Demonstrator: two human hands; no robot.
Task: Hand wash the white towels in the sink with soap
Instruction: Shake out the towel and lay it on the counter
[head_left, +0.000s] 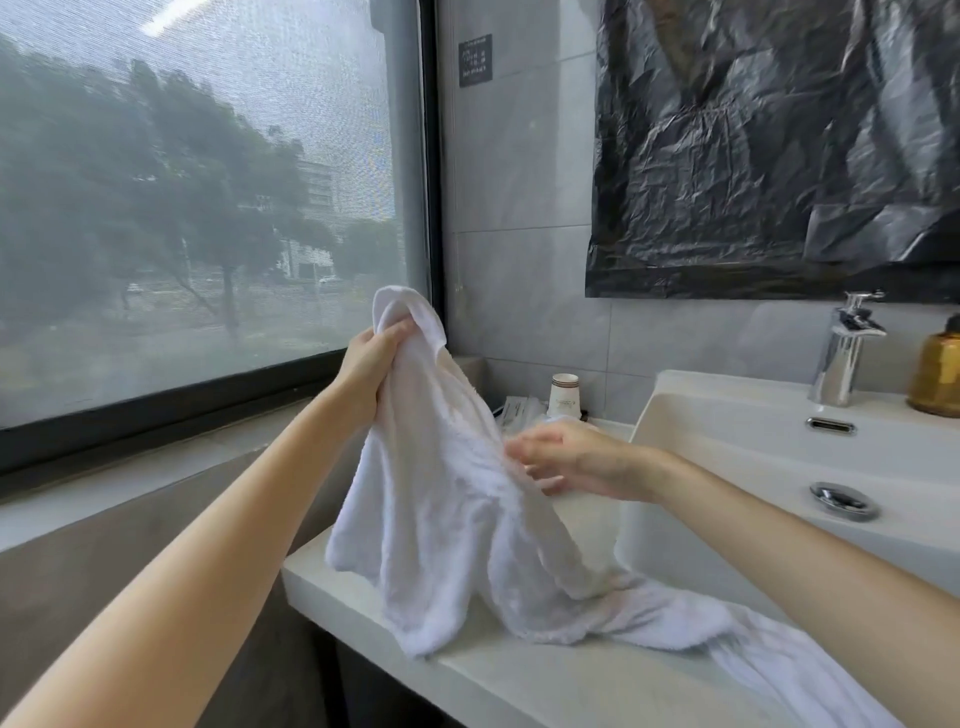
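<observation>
Left hand: my left hand (371, 358) is raised over the counter, with fingers and thumb clamped round a bunched top corner of the white towel (441, 519).
Right hand: my right hand (571, 460) is lower, against a fold at the towel's middle. Its fingers curl toward the cloth, but the blur hides whether they pinch it or only touch it.
Towel position: it hangs from the left hand and drapes down onto the counter (519, 686) just left of the sink (675, 384). It then trails along the front edge toward the lower right. None of it lies in the basin. I cannot tell whether the trailing part is the same towel or a second one.
Sink: the basin looks dry, no water shows at the faucet (844, 348), and the drain (844, 500) shows bare.
Soap: an amber soap bottle (935, 374) stands on the rim beside the faucet, untouched.
Handling: the towel looks soft, fluffy terry, limp and light while dry. I judge it will grow heavy and sag once soaked, and turn slippery with soap.
Where to hold: I would bunch a thick handful near an edge or corner rather than pinch a single layer.
Progress: by my reading this is early, with wetting and soaping not yet done.
</observation>
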